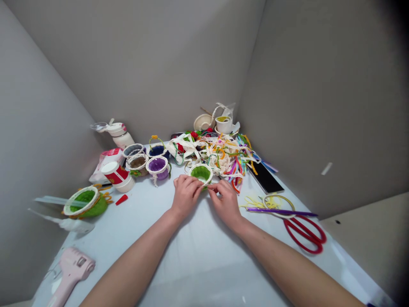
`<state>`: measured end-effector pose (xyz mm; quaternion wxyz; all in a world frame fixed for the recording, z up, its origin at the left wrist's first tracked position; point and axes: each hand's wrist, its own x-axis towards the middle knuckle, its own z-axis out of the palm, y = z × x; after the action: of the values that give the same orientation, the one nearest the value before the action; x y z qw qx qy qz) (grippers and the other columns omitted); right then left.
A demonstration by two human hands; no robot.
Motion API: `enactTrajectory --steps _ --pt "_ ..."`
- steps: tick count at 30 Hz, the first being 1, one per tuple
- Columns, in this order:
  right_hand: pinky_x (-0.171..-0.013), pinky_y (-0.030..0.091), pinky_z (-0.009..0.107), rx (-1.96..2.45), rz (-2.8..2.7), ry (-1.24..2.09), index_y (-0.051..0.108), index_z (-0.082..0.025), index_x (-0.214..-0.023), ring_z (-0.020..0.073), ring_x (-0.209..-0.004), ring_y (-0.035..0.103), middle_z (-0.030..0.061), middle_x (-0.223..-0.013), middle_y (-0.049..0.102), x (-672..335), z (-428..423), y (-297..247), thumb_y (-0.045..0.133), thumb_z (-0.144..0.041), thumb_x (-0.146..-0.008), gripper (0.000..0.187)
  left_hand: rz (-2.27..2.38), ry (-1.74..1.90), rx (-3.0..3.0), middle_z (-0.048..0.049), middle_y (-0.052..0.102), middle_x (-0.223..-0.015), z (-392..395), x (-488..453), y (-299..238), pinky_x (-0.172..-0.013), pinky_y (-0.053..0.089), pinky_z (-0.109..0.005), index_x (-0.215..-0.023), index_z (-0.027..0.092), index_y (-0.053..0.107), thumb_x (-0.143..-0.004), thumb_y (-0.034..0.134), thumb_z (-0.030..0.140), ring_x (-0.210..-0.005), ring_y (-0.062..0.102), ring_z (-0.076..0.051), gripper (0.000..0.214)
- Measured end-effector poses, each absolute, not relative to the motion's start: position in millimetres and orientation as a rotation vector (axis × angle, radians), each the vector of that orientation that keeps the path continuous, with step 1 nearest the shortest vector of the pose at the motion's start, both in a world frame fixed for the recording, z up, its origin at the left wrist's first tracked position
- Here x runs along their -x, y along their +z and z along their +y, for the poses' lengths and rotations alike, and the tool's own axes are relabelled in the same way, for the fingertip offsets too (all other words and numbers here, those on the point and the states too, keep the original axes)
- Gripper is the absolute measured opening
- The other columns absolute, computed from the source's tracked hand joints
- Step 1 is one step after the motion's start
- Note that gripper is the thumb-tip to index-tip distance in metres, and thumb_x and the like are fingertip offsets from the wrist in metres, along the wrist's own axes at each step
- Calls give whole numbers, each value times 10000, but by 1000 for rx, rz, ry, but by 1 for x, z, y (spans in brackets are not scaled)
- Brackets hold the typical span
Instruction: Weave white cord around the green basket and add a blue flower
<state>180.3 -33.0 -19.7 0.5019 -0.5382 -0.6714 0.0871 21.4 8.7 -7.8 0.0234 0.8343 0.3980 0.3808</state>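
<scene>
A small green basket (pixel 200 171) with a white braided rim stands upright in the middle of the table, close to the pile of trims. Against its near rim, my left hand (pixel 187 192) has its fingers pinched together. From the other side my right hand (pixel 225 198) pinches at the same near edge, thumb and forefinger closed. Between the two hands runs a bit of white trim (pixel 205 185) along the rim; its exact shape is too small to make out. The basket's lower front is partly covered by my fingers.
Several small baskets, one purple (pixel 158 168), stand left of centre. A larger green basket (pixel 91 207) and a pink glue gun (pixel 72 268) lie far left. Coloured strips and lace (pixel 220 153) heap behind. Right are a phone (pixel 266 178), a purple stick (pixel 281 211) and red-handled scissors (pixel 306 234).
</scene>
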Motion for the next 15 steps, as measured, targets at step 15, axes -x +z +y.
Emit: enactTrajectory --steps 15 --pt "-629 426 280 1234 -1175 850 455 -223 -824 149 -655 518 -44 -696 535 -180 -17 -16 706 -354 -746 293 1239 1171 -2542 -30 708 -922 6 -23 -9 -837 309 -402 -903 229 705 -895 621 286 -939 470 -221 102"
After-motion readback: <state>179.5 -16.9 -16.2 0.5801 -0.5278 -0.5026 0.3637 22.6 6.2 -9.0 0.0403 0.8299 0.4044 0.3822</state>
